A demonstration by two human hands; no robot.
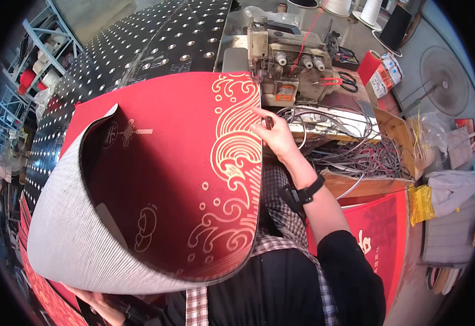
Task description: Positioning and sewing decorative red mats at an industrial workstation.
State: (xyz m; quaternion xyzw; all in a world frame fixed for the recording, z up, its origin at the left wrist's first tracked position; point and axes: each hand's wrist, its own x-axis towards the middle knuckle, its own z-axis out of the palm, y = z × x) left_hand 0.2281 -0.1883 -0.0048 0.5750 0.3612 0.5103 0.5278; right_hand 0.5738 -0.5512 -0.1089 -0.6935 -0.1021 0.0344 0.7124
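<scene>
A large red floor mat (156, 92) with gold wave patterns lies under the sewing machine (283, 65), its corner at the machine's foot. Its near-left part is curled up and over, showing the ribbed grey backing (69, 228). My right hand (275, 136) is at the mat's right edge just below the machine, with index finger and thumb on the patterned border. A small dark object, its kind unclear, sits in the curled fingers of that hand. Low on the left, my left hand (99, 304) holds the curled mat from below; its fingertips are partly hidden.
A black table (156, 43) studded with metal dots stretches away at far left. Right of the machine lie black scissors (348, 81) and a wooden box (406, 146) of tangled cords. Thread cones (370, 12) stand behind; another red mat (378, 233) is at my right.
</scene>
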